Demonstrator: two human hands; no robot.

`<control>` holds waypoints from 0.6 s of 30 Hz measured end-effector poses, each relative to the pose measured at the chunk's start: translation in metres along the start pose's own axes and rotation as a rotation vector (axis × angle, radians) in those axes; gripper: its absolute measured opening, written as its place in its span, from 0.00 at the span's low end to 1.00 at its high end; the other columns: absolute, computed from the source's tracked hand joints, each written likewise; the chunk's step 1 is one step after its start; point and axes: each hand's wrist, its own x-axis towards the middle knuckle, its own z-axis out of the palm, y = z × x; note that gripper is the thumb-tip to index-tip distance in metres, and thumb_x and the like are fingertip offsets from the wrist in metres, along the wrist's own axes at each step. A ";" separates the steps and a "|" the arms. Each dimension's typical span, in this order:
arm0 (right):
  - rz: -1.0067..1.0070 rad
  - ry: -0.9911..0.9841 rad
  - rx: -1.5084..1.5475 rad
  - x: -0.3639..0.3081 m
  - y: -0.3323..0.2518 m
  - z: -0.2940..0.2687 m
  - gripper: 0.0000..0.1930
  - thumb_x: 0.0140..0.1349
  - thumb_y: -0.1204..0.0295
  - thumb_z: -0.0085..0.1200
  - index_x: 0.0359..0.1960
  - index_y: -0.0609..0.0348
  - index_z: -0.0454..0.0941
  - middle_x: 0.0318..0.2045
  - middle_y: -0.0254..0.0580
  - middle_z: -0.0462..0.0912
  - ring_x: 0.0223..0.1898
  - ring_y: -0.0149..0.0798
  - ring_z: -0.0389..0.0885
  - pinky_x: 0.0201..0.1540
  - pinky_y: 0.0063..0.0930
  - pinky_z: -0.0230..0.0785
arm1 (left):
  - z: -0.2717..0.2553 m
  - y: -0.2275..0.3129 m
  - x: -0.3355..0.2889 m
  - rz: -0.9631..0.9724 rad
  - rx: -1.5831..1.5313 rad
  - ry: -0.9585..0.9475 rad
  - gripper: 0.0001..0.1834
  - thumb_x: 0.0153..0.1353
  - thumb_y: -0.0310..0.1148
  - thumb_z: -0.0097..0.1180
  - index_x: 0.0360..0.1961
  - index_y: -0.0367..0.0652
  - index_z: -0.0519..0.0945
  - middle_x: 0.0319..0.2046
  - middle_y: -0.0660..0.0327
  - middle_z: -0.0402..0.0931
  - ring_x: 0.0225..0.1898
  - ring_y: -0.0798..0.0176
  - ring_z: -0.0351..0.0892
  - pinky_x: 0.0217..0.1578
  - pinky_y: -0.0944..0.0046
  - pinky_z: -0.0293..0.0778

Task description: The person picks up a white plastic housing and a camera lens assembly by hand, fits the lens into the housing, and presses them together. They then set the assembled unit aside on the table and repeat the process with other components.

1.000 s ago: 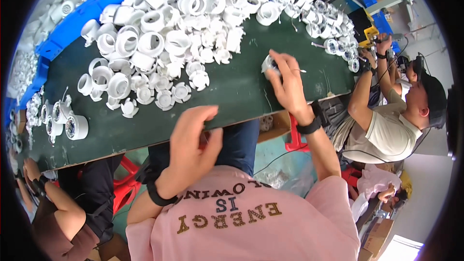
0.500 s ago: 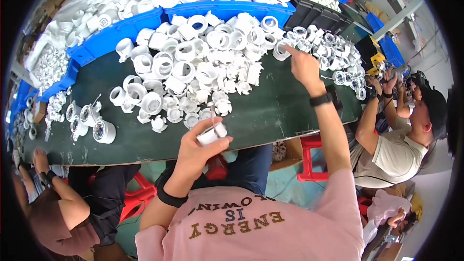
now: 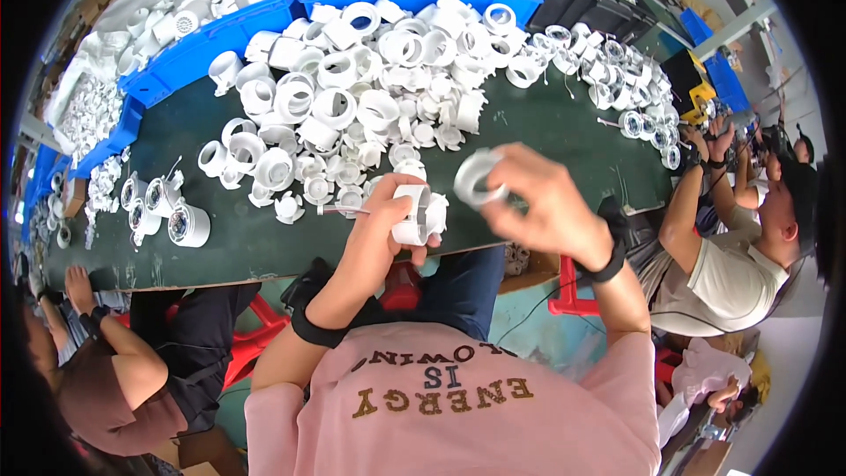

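My left hand (image 3: 372, 234) is closed round a white cylindrical plastic housing (image 3: 409, 222) just over the table's front edge. A thin wire sticks out of the housing to the left, and a small white piece shows at its right end. My right hand (image 3: 548, 207), slightly blurred, grips a white plastic ring (image 3: 474, 178) by its right side. Ring and housing are apart, a short gap between them. Beyond my hands spreads a pile of white plastic rings and cups (image 3: 335, 106), with small white lobed caps (image 3: 319, 190) at its near side.
Blue bins (image 3: 211, 40) and a black crate (image 3: 577, 13) full of white parts line the back of the dark green table (image 3: 520, 137). Finished-looking units (image 3: 189, 226) stand at left, clear-rimmed ones (image 3: 631, 123) at right. Co-workers sit on both sides.
My right hand has come back from the far right of the pile and now holds a white ring. My left hand has turned the housing sideways and shifted slightly right.
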 end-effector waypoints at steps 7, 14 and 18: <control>0.206 0.099 0.351 -0.021 -0.041 0.035 0.32 0.46 0.72 0.69 0.53 0.61 0.65 0.42 0.47 0.73 0.39 0.45 0.80 0.37 0.34 0.75 | 0.010 -0.007 0.001 0.182 0.424 0.003 0.20 0.68 0.45 0.38 0.37 0.38 0.73 0.23 0.64 0.70 0.20 0.76 0.65 0.19 0.74 0.59; 0.111 0.231 0.383 -0.030 -0.047 0.046 0.26 0.46 0.76 0.68 0.50 0.62 0.75 0.49 0.48 0.72 0.48 0.46 0.74 0.48 0.36 0.70 | 0.015 0.001 -0.006 0.062 0.249 -0.017 0.22 0.69 0.46 0.36 0.37 0.37 0.73 0.23 0.63 0.71 0.20 0.74 0.67 0.18 0.73 0.61; 0.114 0.269 0.372 -0.029 -0.052 0.047 0.28 0.43 0.77 0.69 0.50 0.61 0.75 0.48 0.49 0.73 0.47 0.47 0.73 0.46 0.37 0.69 | 0.016 -0.001 -0.009 0.122 0.301 -0.010 0.22 0.69 0.46 0.35 0.37 0.36 0.73 0.24 0.62 0.71 0.21 0.74 0.67 0.20 0.73 0.62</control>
